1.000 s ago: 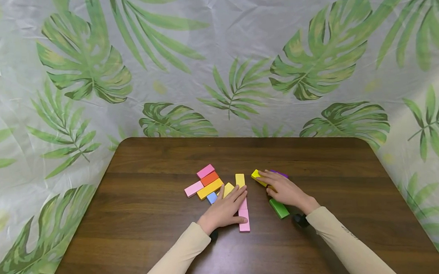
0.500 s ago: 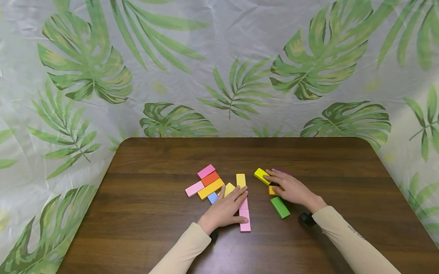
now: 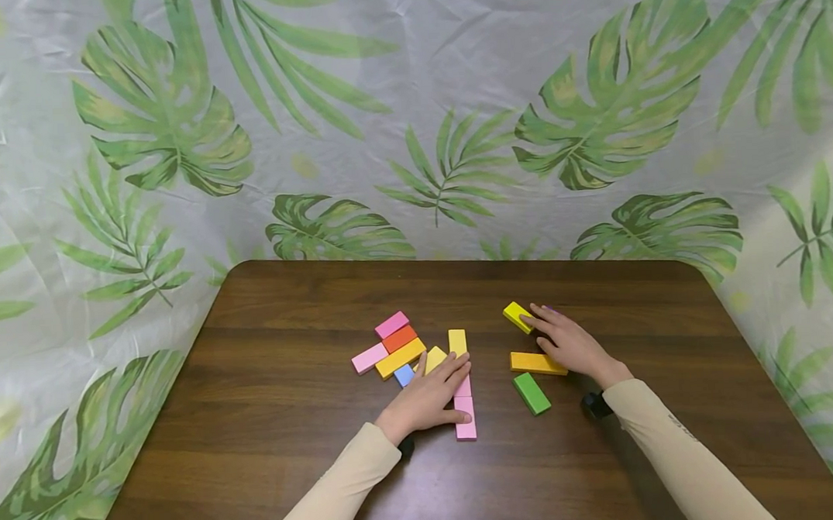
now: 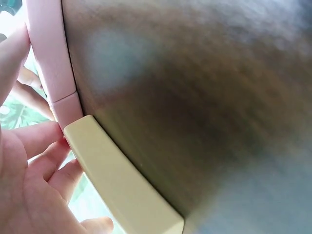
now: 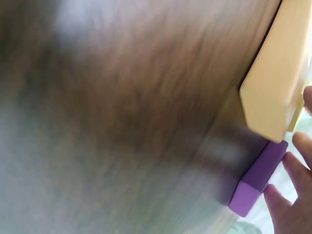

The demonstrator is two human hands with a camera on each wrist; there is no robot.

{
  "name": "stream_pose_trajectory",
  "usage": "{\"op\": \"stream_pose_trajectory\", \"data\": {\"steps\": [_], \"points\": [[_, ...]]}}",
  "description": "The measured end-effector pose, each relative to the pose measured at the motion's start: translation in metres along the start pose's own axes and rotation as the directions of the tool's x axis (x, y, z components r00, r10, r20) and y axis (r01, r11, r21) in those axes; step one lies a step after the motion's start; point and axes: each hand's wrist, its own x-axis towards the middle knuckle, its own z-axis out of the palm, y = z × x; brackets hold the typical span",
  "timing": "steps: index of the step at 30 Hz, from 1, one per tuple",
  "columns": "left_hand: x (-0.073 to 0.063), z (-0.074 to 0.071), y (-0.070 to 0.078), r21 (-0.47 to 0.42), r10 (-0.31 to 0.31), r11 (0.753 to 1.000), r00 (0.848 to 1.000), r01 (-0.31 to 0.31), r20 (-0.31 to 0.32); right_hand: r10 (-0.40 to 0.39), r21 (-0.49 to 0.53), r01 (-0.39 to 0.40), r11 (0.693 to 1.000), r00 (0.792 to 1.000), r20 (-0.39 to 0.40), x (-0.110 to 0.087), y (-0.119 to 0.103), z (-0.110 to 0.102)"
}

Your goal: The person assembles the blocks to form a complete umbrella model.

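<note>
In the head view my left hand (image 3: 426,398) lies spread over a row of blocks. Its thumb is on a pink block (image 3: 466,430), and its fingertips reach a pale yellow block (image 3: 456,342). The left wrist view shows fingertips along the sides of pink blocks (image 4: 48,53) and a pale yellow block (image 4: 114,170). My right hand (image 3: 572,342), fingers extended, touches a bright yellow block (image 3: 516,316) with its fingertips. In the right wrist view, fingertips meet a purple block (image 5: 246,195), mostly hidden by the hand from above. An orange block (image 3: 535,363) lies by that hand.
A green block (image 3: 532,394) lies nearer the front than the orange one. Left of the left hand are a dark pink block (image 3: 391,324), a red block (image 3: 400,338), a yellow-orange block (image 3: 401,357), a light pink block (image 3: 369,358) and a blue block (image 3: 404,375). Leaf-patterned cloth (image 3: 454,157) hangs behind the table.
My right hand has slid right and away, and the bright yellow block and the purple block have moved with it. The orange block is uncovered. My left hand stays in place.
</note>
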Motion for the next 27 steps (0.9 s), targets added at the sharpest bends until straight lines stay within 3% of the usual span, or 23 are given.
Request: {"op": "stream_pose_trajectory", "data": {"steps": [5,10,18,27], "points": [[0.000,0.000,0.000,0.000,0.000,1.000,1.000,0.000,-0.001,0.013,-0.013,-0.013,1.000,1.000,-0.009,0.004,0.006,0.000],[0.000,0.000,0.000,-0.008,0.002,1.000,1.000,-0.002,-0.005,-0.017,0.036,0.018,0.999,0.999,-0.047,0.001,-0.002,-0.002],[0.000,-0.001,0.000,-0.013,-0.004,1.000,1.000,0.004,0.002,-0.042,0.085,0.043,0.995,0.999,-0.016,-0.016,-0.025,-0.005],[0.000,-0.002,0.001,-0.015,-0.001,1.000,1.000,0.001,-0.007,-0.087,0.035,0.087,0.996,0.996,0.002,-0.034,-0.031,-0.001]]}}
